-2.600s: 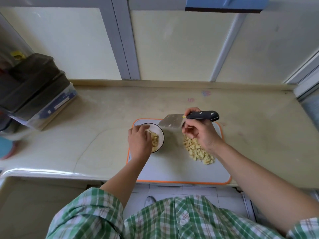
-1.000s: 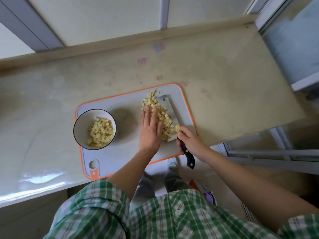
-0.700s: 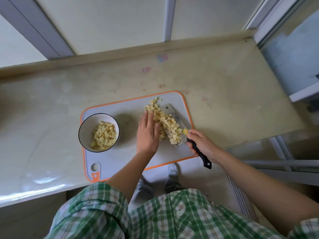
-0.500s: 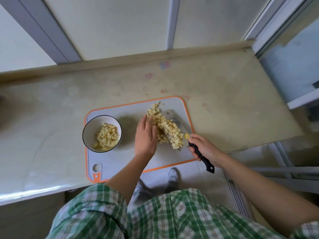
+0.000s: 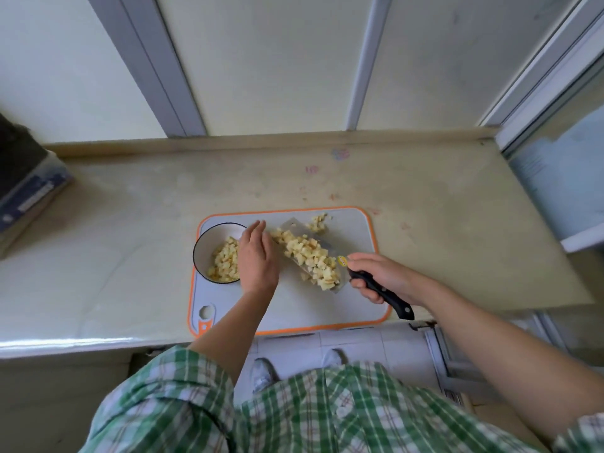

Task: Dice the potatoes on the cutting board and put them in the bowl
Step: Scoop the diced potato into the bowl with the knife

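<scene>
A grey cutting board (image 5: pixel 346 302) with an orange rim lies at the counter's front edge. At its left end stands a white bowl (image 5: pixel 204 248) holding diced potato (image 5: pixel 225 264). My right hand (image 5: pixel 382 276) grips the black handle of a cleaver (image 5: pixel 379 287). A heap of potato cubes (image 5: pixel 310 256) rides on its flat blade, lifted and slanted toward the bowl. My left hand (image 5: pixel 256 259) has straight fingers and sits between bowl and blade, beside the cubes and over the bowl's right rim. A few cubes (image 5: pixel 318 222) lie at the board's far edge.
The beige counter (image 5: pixel 441 223) ends at a wall with grey window frames behind. A dark box stack (image 5: pixel 23 188) sits at the far left. The counter's right end drops off near a white ledge (image 5: pixel 581 243). My feet (image 5: pixel 264 372) show on the floor below.
The cleaver has scooped the diced potato off the board and carried it left toward the bowl. My left hand moved left with it to the bowl's rim.
</scene>
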A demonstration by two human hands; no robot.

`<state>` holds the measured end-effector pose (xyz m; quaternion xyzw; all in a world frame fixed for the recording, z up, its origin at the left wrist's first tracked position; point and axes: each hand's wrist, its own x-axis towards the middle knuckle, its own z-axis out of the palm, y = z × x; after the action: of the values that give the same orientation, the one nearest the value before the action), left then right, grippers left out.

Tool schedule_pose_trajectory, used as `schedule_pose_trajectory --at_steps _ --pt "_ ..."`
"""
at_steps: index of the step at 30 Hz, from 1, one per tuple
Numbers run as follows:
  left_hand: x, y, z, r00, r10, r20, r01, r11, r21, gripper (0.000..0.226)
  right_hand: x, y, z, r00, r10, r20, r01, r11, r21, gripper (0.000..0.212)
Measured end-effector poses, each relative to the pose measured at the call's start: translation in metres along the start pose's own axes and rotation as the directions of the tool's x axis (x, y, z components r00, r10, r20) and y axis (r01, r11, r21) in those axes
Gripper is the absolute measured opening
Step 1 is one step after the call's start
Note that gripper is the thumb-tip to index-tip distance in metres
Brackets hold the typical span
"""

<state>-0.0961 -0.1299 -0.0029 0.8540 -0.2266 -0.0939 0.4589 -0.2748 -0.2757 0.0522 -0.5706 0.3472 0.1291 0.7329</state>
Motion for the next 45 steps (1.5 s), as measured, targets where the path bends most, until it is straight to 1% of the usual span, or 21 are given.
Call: schedule_pose_trajectory --at_steps 4,8,11,16,21,24,25,26,28,29,31,34,36,38,40,42,45 --pt "0.005 -0.016 -0.033 0.998 0.003 -0.056 -0.003 1.0 0.009 0.038 0.013 -0.028 0.021 0.99 0.026 0.136 -0.013 0.995 -0.094 0.023" --pt "0.004 -0.026 -0.064 0.995 -0.038 -0.091 0.034 0.998 -0.047 0.039 0.03 -0.05 0.044 0.982 0.063 0.177 -0.033 0.986 -0.165 0.023" --pt "0.0 -0.034 -0.077 0.995 -0.094 -0.027 0.091 0.99 -0.107 0.04 0.04 -0.062 0.06 0.976 0.104 0.193 -0.062 0.975 -0.212 0.022" --pt "-0.001 -0.045 -0.083 0.996 -0.079 0.043 0.084 0.988 -0.126 0.041 0.056 -0.073 0.079 0.969 0.167 0.182 -0.105 0.945 -0.308 0.018" --pt "0.006 -0.051 -0.084 0.991 -0.06 0.121 0.068 0.996 -0.064 0.044 0.067 -0.087 0.091 0.97 0.216 0.113 -0.181 0.948 -0.262 0.018" --pt "0.011 -0.053 -0.084 0.986 -0.056 0.154 0.07 0.994 -0.086 0.044 0.069 -0.1 0.097 0.957 0.269 0.111 -0.245 0.951 -0.191 0.015" --pt "0.013 -0.053 -0.085 0.984 -0.059 0.169 0.077 0.992 -0.102 0.044 0.07 -0.104 0.098 0.954 0.276 0.116 -0.258 0.954 -0.151 0.01" --pt "0.015 -0.054 -0.085 0.981 -0.064 0.183 0.086 0.989 -0.117 0.044 0.072 -0.107 0.098 0.955 0.271 0.12 -0.259 0.96 -0.105 0.011" --pt "0.019 -0.055 -0.086 0.977 -0.067 0.205 0.097 0.985 -0.143 0.045 0.075 -0.11 0.096 0.965 0.221 0.138 -0.218 0.975 -0.039 0.027" --pt "0.02 -0.054 -0.086 0.975 -0.063 0.212 0.097 0.983 -0.154 0.045 0.076 -0.112 0.095 0.969 0.183 0.163 -0.182 0.983 -0.022 0.031" --pt "0.022 -0.053 -0.088 0.972 -0.067 0.223 0.11 0.976 -0.185 0.043 0.078 -0.115 0.096 0.97 0.099 0.222 -0.111 0.993 0.042 0.034" --pt "0.023 -0.05 -0.089 0.972 -0.088 0.219 0.147 0.952 -0.27 0.044 0.082 -0.116 0.098 0.976 0.017 0.219 -0.051 0.987 0.149 0.04" --pt "0.024 -0.046 -0.091 0.969 -0.086 0.233 0.161 0.932 -0.324 0.045 0.084 -0.113 0.101 0.98 -0.037 0.193 0.011 0.991 0.132 0.044" --pt "0.025 -0.039 -0.092 0.959 -0.075 0.273 0.182 0.902 -0.392 0.046 0.084 -0.107 0.105 0.977 -0.101 0.186 0.084 0.992 0.099 0.053" --pt "0.028 -0.03 -0.093 0.946 -0.036 0.322 0.181 0.882 -0.435 0.054 0.084 -0.103 0.108 0.969 -0.163 0.188 0.153 0.986 0.069 0.051" --pt "0.03 -0.023 -0.092 0.916 0.031 0.4 0.169 0.874 -0.455 0.057 0.084 -0.1 0.11 0.962 -0.208 0.178 0.208 0.978 0.014 0.047" --pt "0.032 -0.021 -0.086 0.847 0.154 0.51 0.129 0.869 -0.477 0.044 0.082 -0.097 0.113 0.947 -0.275 0.163 0.292 0.952 -0.093 0.029"
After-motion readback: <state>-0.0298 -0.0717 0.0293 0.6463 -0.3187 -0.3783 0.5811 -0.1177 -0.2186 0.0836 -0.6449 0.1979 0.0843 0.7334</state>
